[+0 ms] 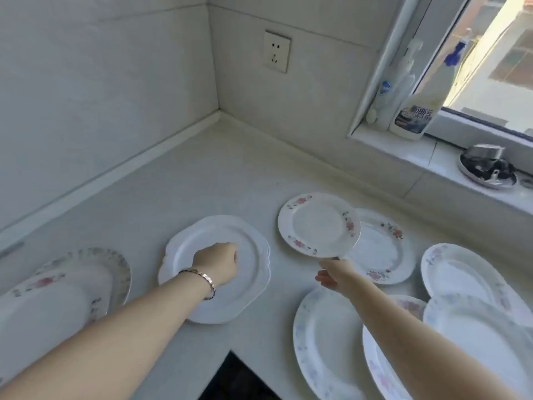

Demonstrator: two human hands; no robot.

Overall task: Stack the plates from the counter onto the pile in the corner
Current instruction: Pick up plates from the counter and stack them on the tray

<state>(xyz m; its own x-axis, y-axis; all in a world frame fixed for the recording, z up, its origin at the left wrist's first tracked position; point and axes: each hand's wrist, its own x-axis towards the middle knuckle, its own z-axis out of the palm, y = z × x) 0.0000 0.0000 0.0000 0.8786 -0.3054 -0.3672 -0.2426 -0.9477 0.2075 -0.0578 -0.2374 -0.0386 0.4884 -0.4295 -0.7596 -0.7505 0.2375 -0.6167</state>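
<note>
While blue-flowered oval plates [326, 336] are crowding the pale counter [219, 174] beneath my right forearm and a larger rose-rimmed plate [383, 249] is lying just behind, I am pinching the near rim of a small round pink-flowered china plate [317, 225] in my right hand [331, 274], holding it raised. My left hand [217, 264] is sitting curled in a fist over a white scalloped plate [251, 287].

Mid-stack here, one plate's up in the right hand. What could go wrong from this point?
The right hand pinches the floral plate by its near rim only; a weak grip could drop it onto the plate below.
The right forearm crosses over the oval plates; it could nudge them.
The white plate lies near the counter's cut-out; a pull could tip it off.
</note>
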